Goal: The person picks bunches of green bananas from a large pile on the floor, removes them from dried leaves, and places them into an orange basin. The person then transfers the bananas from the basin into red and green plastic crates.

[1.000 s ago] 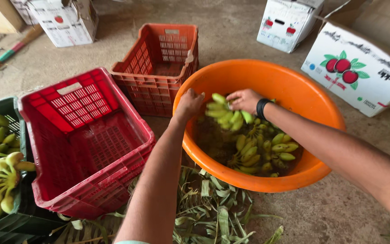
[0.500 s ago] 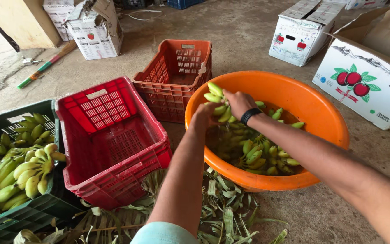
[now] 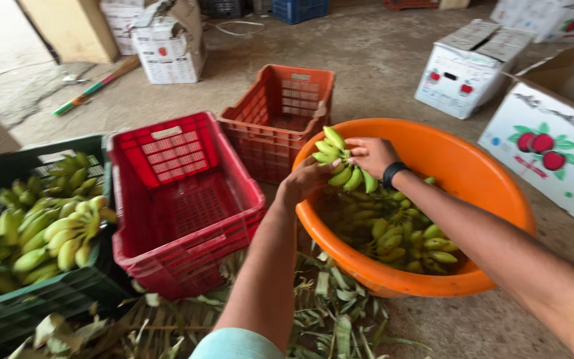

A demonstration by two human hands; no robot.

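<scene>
Together we work over the orange tub [image 3: 499, 193] of green bananas on the floor, with the empty red crate [image 3: 187, 199] just to its left and the green crate [image 3: 8, 312] of bananas beyond that. At the tub's near-left rim we lift a banana bunch [image 3: 340, 163], its fingers fanning up and left. Our right hand [image 3: 373, 154] is closed on the bunch's right side; our left hand [image 3: 307, 181], fingers curled, cups it from below-left and sits nearer the red crate.

Empty red crate [image 3: 181, 199] at nine o'clock, green crate [image 3: 28, 312] of bananas beyond it, orange-red crate [image 3: 277, 116] at twelve, fruit-printed cardboard boxes [image 3: 546, 149] at two
</scene>
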